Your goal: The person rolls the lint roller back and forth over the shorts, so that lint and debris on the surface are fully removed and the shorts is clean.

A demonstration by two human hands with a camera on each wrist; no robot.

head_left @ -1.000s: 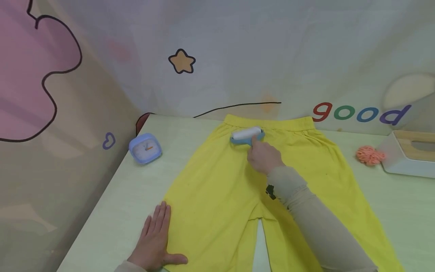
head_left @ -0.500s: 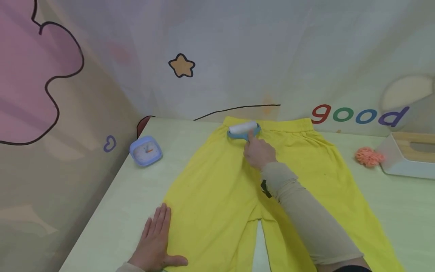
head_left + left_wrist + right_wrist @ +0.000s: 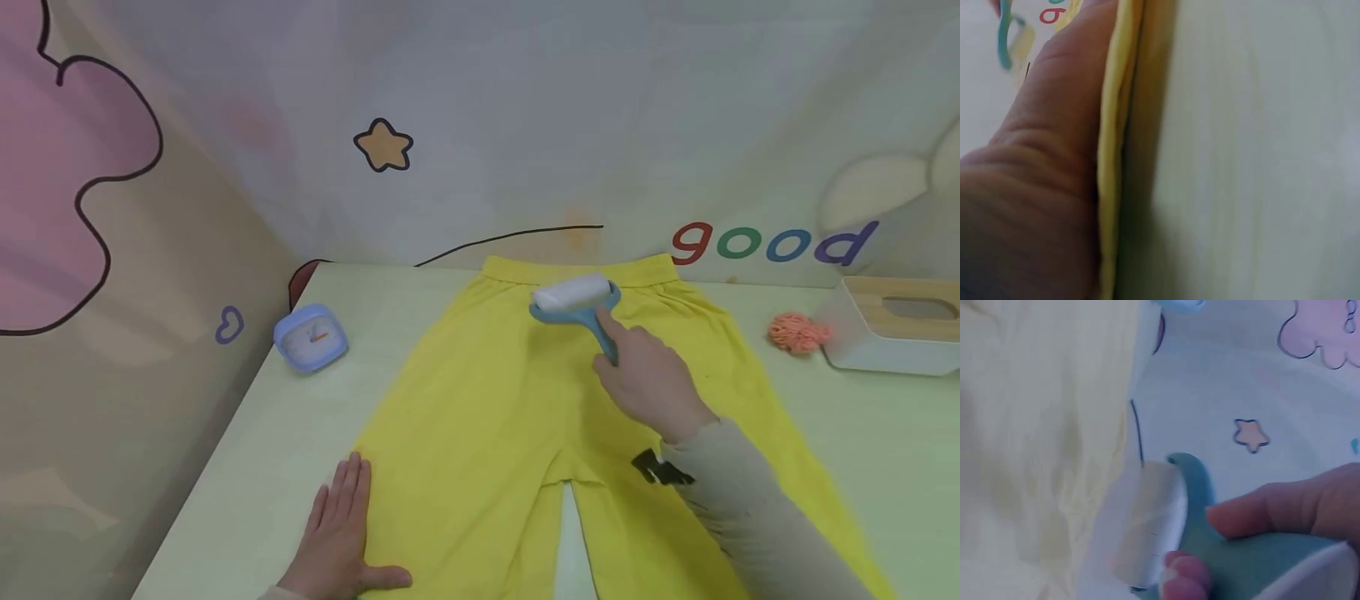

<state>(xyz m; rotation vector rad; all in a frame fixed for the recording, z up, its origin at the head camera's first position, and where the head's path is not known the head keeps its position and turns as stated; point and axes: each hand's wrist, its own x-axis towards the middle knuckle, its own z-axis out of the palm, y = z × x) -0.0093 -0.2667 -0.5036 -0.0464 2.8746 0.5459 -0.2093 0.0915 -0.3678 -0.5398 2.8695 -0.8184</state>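
Yellow trousers (image 3: 450, 408) lie spread on the table, waistband away from me. My right hand (image 3: 651, 379) grips the blue handle of a lint roller (image 3: 572, 294), its index finger stretched along the neck. The white roller hovers over the cloth just below the waistband, with a shadow beneath it. In the right wrist view, thumb and fingers wrap the handle, and the white roller (image 3: 1154, 519) stands away from the yellow fabric. My left hand (image 3: 333, 529) lies flat on the trousers' left edge, fingers straight and thumb spread over the leg.
A blue clock (image 3: 311, 337) stands at the table's left edge. To the right are a coral yarn bundle (image 3: 798, 333) and a white tissue box (image 3: 892, 346) with a wooden lid. A printed backdrop (image 3: 525, 125) rises behind the table.
The lint roller first moved slightly left along the waistband. My right hand has since lifted it off the cloth and drawn it back toward the right. My left hand stays put.
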